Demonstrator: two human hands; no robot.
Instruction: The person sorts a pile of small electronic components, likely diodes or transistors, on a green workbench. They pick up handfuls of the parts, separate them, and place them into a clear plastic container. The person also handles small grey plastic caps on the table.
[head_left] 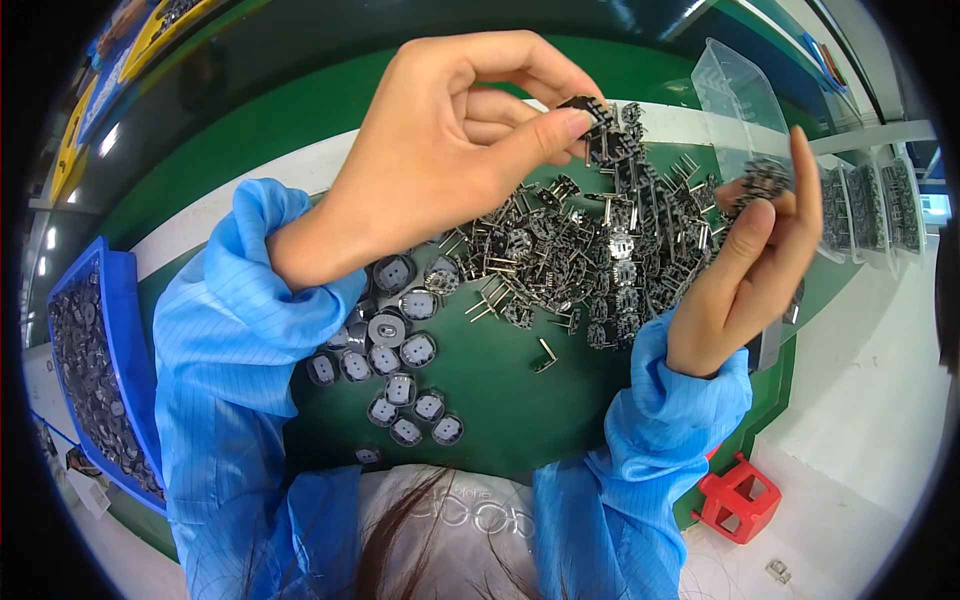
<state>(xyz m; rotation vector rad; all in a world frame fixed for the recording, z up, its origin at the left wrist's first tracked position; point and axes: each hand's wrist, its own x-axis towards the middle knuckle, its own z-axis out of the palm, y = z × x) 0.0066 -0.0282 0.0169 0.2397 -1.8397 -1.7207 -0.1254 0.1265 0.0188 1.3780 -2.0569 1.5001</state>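
My left hand (445,140) is raised over the green worktop, thumb and fingers pinched on a small black circuit part (600,130) with metal pins. Off to the right, my right hand (730,275) grips a round dark electronic part (764,180) between thumb and fingers, its forefinger stretched upward. Below and between the hands spreads a heap of black circuit parts with pins (545,255). A row of similar parts (622,270) runs along the right side of the heap. One loose pinned part (546,356) lies nearer to me.
Several round grey caps (384,360) lie left of the heap. A blue bin (122,330) full of small dark parts stands at far left. At back right is a clear plastic tray (735,85), with filled containers (868,215) beyond. A red stool (740,500) sits on the floor.
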